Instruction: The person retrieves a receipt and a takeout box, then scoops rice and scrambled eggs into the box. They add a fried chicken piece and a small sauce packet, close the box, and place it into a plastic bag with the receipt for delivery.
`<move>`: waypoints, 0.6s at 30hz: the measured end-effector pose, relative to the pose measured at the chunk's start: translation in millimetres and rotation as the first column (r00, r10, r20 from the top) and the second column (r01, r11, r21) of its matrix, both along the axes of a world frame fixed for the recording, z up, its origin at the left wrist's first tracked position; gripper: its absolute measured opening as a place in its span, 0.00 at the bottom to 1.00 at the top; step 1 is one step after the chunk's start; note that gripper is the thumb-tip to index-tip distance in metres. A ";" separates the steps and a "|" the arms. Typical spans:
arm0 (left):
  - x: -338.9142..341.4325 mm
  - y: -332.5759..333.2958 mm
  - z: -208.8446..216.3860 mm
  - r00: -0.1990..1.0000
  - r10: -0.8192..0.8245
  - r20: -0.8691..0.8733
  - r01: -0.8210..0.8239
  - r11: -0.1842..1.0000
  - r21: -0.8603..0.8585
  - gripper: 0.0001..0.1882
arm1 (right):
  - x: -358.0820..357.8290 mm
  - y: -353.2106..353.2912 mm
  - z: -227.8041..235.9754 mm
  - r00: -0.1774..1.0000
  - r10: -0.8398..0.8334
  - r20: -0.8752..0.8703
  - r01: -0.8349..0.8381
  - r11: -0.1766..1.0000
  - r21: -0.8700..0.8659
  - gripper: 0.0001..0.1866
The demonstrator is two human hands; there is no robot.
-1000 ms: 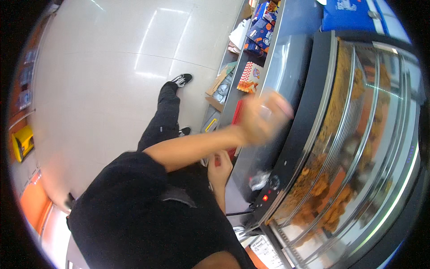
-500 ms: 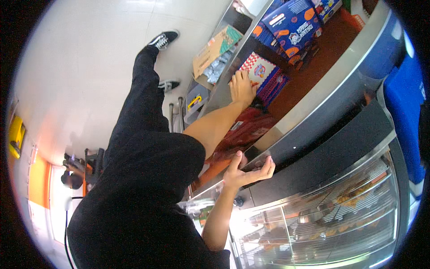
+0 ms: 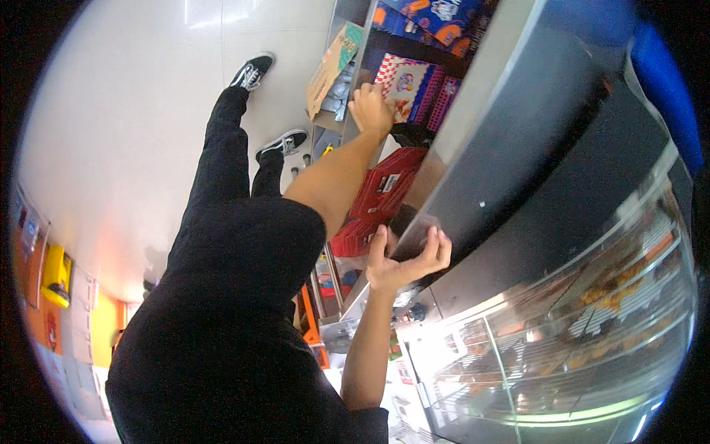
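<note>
1. Along a long steel counter (image 3: 510,140), a person in black stood on a glossy pale floor (image 3: 140,126) in black-and-white shoes (image 3: 251,72). The shelf recess by the counter edge was where the hands were.
2. The left hand (image 3: 372,111) was at the red-checked carton (image 3: 401,85) in that recess, fingers bent at its near side. Couldn't tell if they'd actually gripped it.
3. The right hand (image 3: 410,259) was by the counter's edge, thumb and fingers parted in a loose curve, nothing visibly held. Whether it touched the metal, no clue.
4. Materials-wise: brushed-looking steel, thin printed card on the carton, and a flat, overlapping stack of glossy red packs (image 3: 383,185) between the hands.
5. Dark blue printed cartons (image 3: 444,18) sat beyond the checked one, and a brown cardboard box (image 3: 333,70) held crinkly silver packets (image 3: 339,95).
6. Behind the counter, a glass display case (image 3: 510,370) showed golden-brown food on wire racks, kinda blurry.
7. The left forearm (image 3: 333,181) got in the way, covering part of the red stack.
</note>
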State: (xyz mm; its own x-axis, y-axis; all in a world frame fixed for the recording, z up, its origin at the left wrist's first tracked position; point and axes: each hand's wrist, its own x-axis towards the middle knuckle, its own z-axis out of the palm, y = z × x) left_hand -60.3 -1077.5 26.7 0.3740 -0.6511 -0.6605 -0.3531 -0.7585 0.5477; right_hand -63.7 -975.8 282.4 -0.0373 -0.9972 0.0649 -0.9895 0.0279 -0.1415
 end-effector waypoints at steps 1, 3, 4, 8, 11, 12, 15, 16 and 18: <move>8.4 -0.6 1.8 0.999 -0.023 -0.039 0.023 1.000 -0.017 0.20 | 1.1 0.0 -1.3 1.000 -0.009 0.029 0.010 1.000 -0.016 0.36; 20.1 8.4 12.5 0.948 0.071 -0.310 -0.103 0.991 -0.085 0.17 | 3.5 -0.4 -1.8 0.996 -0.011 0.092 0.014 0.999 -0.039 0.35; 36.6 7.6 34.1 0.837 0.166 -0.521 -0.190 0.982 0.009 0.17 | 5.6 -2.5 3.4 1.000 -0.012 0.020 0.012 1.000 -0.011 0.35; 104.8 51.1 37.1 0.621 0.133 -0.773 -0.303 0.950 -0.080 0.18 | 10.7 0.8 5.1 0.997 -0.017 0.081 0.026 0.995 -0.099 0.33; 193.9 64.5 125.8 0.484 0.097 -0.870 -0.326 0.942 -0.076 0.17 | 9.5 8.3 4.3 0.988 -0.081 0.135 0.097 0.988 -0.118 0.31; 218.0 71.7 141.7 0.490 0.122 -0.863 -0.339 0.939 -0.060 0.18 | 8.9 8.4 5.6 0.983 -0.087 0.164 0.107 0.987 -0.118 0.31; 253.8 90.2 216.8 0.568 -0.018 -0.823 -0.286 0.933 -0.218 0.20 | 2.9 16.1 14.5 0.848 -0.166 0.504 0.245 0.965 -0.095 0.31; 264.9 96.3 239.0 0.570 -0.069 -0.819 -0.209 0.952 -0.225 0.20 | 9.0 20.4 21.9 0.654 -0.206 0.728 0.324 0.946 -0.023 0.31; 275.7 115.1 282.9 0.647 -0.314 -0.695 0.123 0.942 -0.311 0.18 | 19.9 55.9 27.7 0.212 -0.179 0.961 0.397 0.914 0.083 0.31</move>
State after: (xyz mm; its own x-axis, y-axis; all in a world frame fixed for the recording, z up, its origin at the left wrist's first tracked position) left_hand 215.4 -962.4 309.6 -0.3355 -0.8074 -0.4853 0.0901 -0.5403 0.8366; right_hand -43.7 -919.8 310.1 -0.4615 -0.8814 -0.1013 -0.0719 0.1509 -0.9859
